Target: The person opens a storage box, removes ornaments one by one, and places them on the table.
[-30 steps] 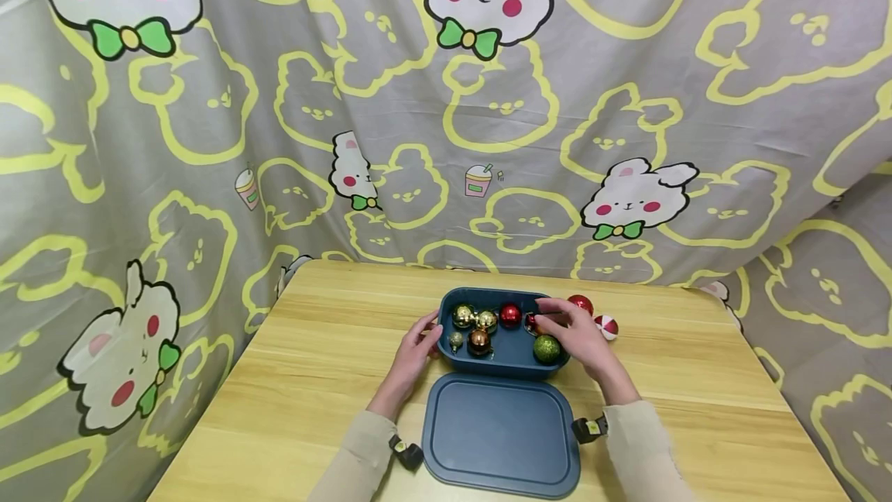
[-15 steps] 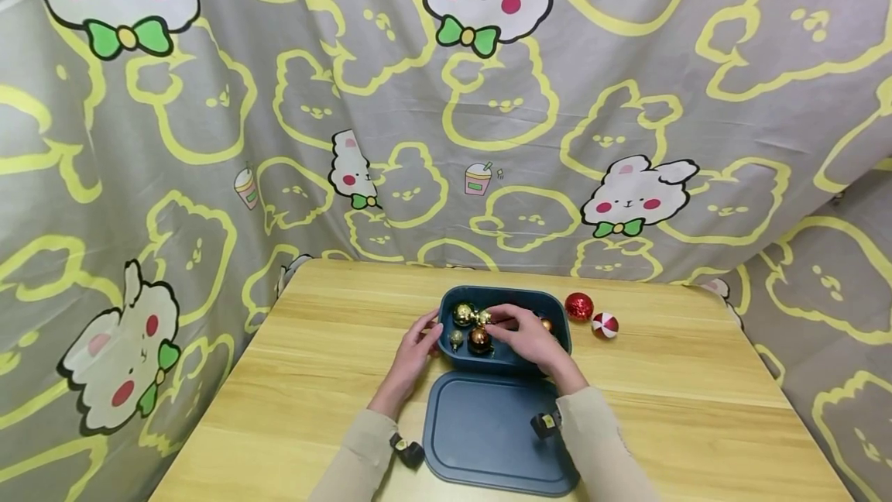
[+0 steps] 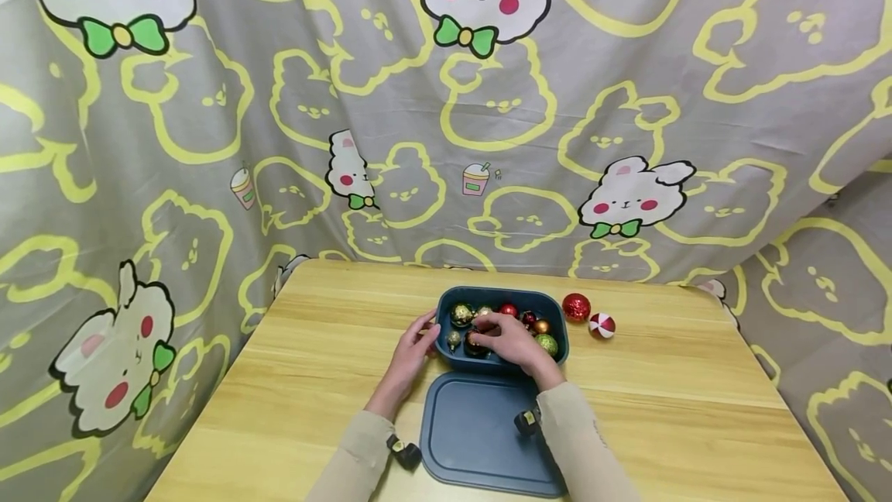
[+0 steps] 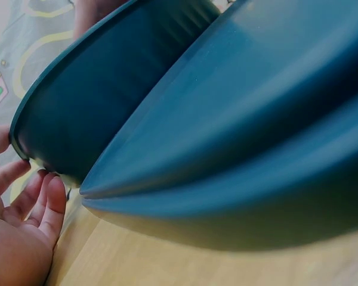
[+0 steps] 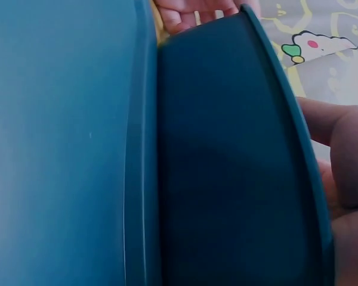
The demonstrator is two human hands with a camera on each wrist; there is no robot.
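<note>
A blue rectangular box (image 3: 516, 360) stands on the table with shiny Christmas baubles in it. My left hand (image 3: 413, 347) rests against its left end, fingers lightly bent and fingertips on the outer wall. My right hand (image 3: 512, 341) reaches into the box and pinches a dark brown bauble (image 3: 475, 346) with thumb and forefinger. About it lie a gold bauble (image 3: 461, 314), a small gold one (image 3: 454, 339), a red one (image 3: 509, 309), a copper one (image 3: 542, 327) and a green glittery one (image 3: 547, 344). The wrist views show the box's outer wall, its contents hidden.
The blue lid (image 3: 474, 432) lies flat in front of the box, my right forearm crossing over its right side. A red bauble (image 3: 576, 307) and a red-and-white striped one (image 3: 602, 324) lie on the wooden table (image 3: 293, 378) right of the box. A patterned curtain (image 3: 411, 115) hangs behind.
My right hand has moved left inside the box, from the right end to the brown bauble, uncovering the red, copper and green baubles. The left hand has stayed at the box's left end.
</note>
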